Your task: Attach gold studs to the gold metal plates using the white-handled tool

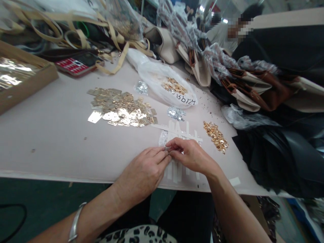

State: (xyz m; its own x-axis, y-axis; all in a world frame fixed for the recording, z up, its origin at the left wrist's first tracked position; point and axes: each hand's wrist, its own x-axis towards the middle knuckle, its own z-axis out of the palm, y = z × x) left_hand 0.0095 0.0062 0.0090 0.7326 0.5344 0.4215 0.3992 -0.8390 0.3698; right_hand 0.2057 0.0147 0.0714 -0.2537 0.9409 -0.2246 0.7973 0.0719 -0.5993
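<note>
**Both hands meet over the white strips, close to the near table edge**

The left hand (145, 170) and the right hand (192, 155) come together with fingertips touching. Both are closed narrow around a small silvery piece (166, 148), which is mostly hidden between the fingers. Directly under them lie the white strips (177, 132), some crossing each other, and their lower ends reach to the near edge of the table (50, 145). To the left of the hands the table top is bare and wide. To the right a pile of small gold fittings (216, 135) lies near, and just after it black material (278, 155) covers the table's right edge. Further back are the flat gold plates (118, 108), a heap of silvery bits (176, 113) and a plastic bag (162, 76) with more gold parts. A cardboard box (25, 84) stands far left
</note>
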